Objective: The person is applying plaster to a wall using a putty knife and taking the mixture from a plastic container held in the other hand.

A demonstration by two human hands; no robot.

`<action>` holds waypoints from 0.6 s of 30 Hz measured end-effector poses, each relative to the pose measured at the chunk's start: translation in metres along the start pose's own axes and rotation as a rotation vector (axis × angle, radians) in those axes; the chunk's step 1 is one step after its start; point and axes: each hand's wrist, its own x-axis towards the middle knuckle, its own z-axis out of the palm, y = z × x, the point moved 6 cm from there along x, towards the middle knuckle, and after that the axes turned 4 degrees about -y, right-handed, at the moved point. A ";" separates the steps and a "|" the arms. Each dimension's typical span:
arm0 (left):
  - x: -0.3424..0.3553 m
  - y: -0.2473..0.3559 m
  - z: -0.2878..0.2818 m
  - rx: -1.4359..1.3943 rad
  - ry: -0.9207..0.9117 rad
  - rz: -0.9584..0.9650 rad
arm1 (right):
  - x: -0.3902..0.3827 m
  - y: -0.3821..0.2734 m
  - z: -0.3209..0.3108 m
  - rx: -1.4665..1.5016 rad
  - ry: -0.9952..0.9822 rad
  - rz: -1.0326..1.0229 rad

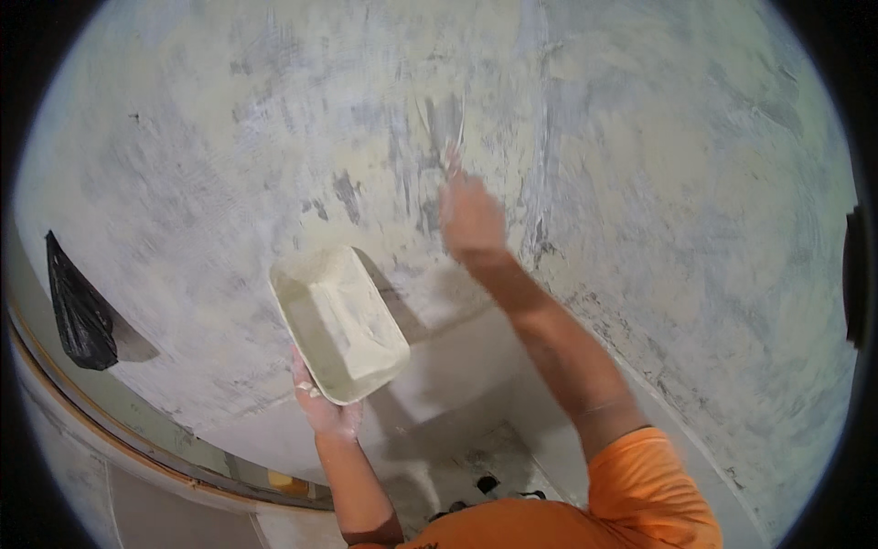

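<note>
My left hand [325,407] grips a white rectangular plastic tub [311,334] from below and the side, with flecks of white paste on its fingers. Pale putty [352,316] coats the inside of the tub, which is tilted towards me. Up against the wall [274,137], my right hand [473,215] is closed, blurred by motion, around what looks like a putty knife [445,119]. Its handle is mostly hidden by the hand. Around the blade the wall is streaked with wet, pale putty and darker grey patches.
A black plastic bag [80,316] hangs on the wall at left, above a curved-looking ledge [119,430]. The wall corner runs down just right of my right hand. Tiles [466,375] cover the lower wall. A dark object [856,274] sits at the far right edge.
</note>
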 end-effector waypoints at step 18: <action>-0.017 0.076 -0.212 -0.009 0.053 -0.053 | -0.313 -0.049 0.097 0.928 -0.561 0.311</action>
